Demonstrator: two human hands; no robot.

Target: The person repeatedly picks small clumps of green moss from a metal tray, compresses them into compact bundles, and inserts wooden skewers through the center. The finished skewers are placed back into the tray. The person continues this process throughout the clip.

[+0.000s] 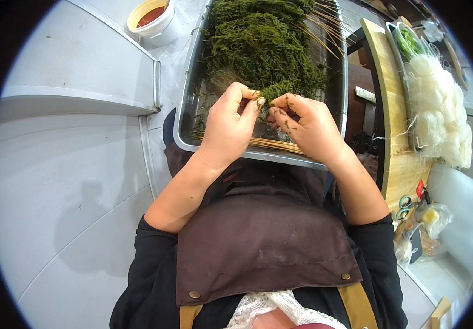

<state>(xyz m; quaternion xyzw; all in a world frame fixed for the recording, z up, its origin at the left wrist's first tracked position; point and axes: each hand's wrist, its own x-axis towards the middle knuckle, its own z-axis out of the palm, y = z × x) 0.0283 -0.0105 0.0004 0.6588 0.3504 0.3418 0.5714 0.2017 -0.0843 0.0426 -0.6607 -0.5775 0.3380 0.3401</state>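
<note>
A small bunch of green seaweed strands (275, 92) is pinched between my two hands over the near part of a grey tray (184, 118). My left hand (229, 122) grips its left end with thumb and fingers closed. On its right side my right hand (309, 123) pinches it, with green bits stuck to the fingers. I cannot tell whether a stick runs inside the bunch. Behind it, a big heap of dark green seaweed (258, 46) fills much of the tray. Thin bamboo skewers (272, 144) lie along the tray's near edge, below my hands.
More skewers (324, 33) stick out at the tray's far right. A wooden table (392, 126) to the right bears white noodle-like bundles (436, 107) and green leaves (408, 43). Scissors (405, 203) hang beside bags. A white bucket (160, 30) with reddish liquid stands far left.
</note>
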